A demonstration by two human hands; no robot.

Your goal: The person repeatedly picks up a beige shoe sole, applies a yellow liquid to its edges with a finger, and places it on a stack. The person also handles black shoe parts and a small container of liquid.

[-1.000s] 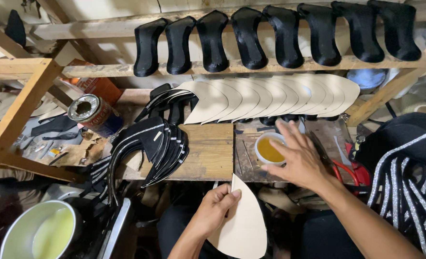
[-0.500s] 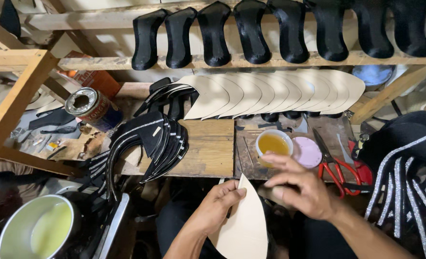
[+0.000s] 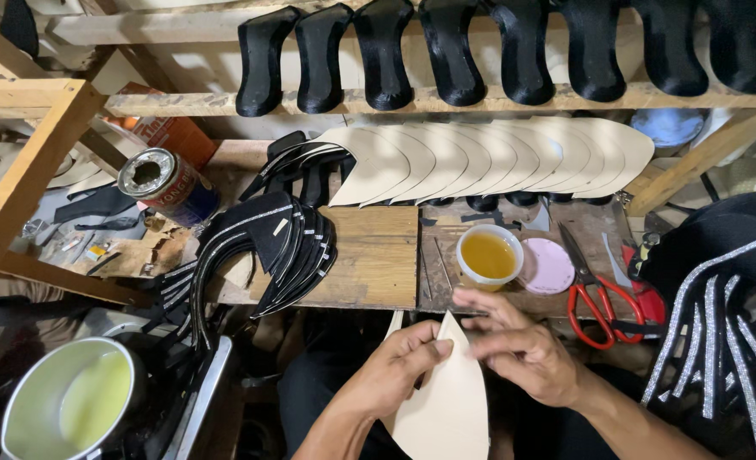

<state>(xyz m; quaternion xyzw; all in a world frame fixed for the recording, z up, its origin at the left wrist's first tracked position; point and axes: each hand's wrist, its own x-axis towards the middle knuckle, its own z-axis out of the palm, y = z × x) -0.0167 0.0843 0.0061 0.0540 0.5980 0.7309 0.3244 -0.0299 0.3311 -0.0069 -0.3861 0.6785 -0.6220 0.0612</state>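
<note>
Both hands on a cream pointed panel below the table edge.
The left hand [image 3: 399, 368] pinches the cream panel [image 3: 446, 400] near its tip; the right hand [image 3: 523, 353] lies loosely curled against it, near the cup of yellow glue [image 3: 489, 256].

hands: left [image 3: 395, 375], right [image 3: 523, 353], both bare | forearms: no sleeves | legs: dark trousers
</note>
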